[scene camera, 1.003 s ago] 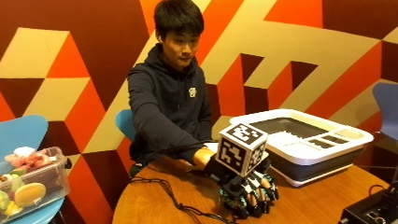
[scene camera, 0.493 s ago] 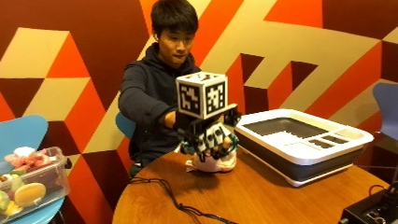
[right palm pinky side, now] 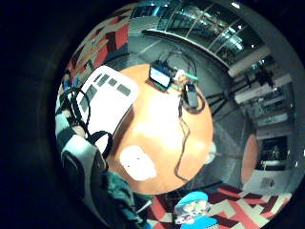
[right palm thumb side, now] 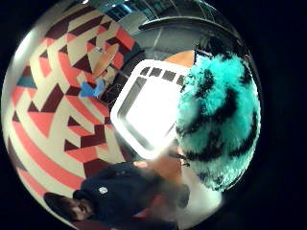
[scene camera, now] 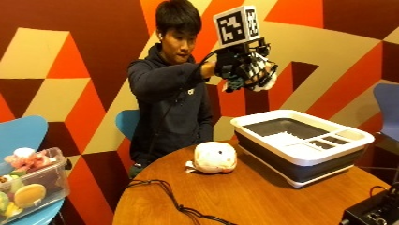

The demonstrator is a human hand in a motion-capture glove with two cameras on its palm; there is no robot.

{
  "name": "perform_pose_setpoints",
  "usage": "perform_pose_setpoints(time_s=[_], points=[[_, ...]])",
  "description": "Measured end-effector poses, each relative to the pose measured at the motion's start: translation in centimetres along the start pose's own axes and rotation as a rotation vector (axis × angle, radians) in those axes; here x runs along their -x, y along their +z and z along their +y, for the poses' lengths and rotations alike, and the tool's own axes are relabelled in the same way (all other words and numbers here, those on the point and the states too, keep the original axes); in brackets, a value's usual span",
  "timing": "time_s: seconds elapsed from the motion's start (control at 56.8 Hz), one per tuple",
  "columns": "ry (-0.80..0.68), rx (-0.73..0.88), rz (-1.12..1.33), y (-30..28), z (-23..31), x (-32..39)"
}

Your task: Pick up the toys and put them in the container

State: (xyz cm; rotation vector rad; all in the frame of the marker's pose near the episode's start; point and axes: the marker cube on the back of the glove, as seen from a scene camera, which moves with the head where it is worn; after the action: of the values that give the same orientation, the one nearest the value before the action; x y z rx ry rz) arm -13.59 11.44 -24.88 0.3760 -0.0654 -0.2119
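Observation:
My gloved right hand (scene camera: pixel 246 70) is raised high above the table, level with the person's head, and grips a fluffy teal toy with black stripes (right palm thumb side: pixel 218 120); a bit of that toy (scene camera: pixel 261 72) shows between the fingers. Below and to the right stands the white and dark grey container (scene camera: pixel 302 145), with nothing visible in its main basin. A round cream plush toy (scene camera: pixel 214 157) lies on the round wooden table (scene camera: pixel 249 197) just left of the container. The same cream plush (right palm pinky side: pixel 137 163) also shows beside the container (right palm pinky side: pixel 107 102) in the little finger side palm view.
A black cable (scene camera: pixel 181 204) runs across the table's front. A black device (scene camera: pixel 374 213) sits at the front right edge. On a blue chair at the left stands a clear box of other toys (scene camera: pixel 28 180). A second blue chair (scene camera: pixel 387 105) is at the far right.
The hand has risen from the tabletop with the teal toy and moved right, toward the space over the container. The cream plush stays on the table.

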Motion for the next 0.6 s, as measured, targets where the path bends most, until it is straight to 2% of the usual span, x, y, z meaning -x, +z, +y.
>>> perform_pose_setpoints(time_s=[0.088,0.334,0.422,0.528,0.598], points=[[-0.023,0.003,-0.041,1.4,-1.0,2.9],[-0.136,0.009,0.059,6.4,-3.0,9.6],[-0.261,-0.004,0.088,7.7,-3.5,10.0],[-0.083,-0.007,0.018,9.5,-5.0,11.4],[-0.010,0.072,-0.021,10.8,-5.7,11.3]])
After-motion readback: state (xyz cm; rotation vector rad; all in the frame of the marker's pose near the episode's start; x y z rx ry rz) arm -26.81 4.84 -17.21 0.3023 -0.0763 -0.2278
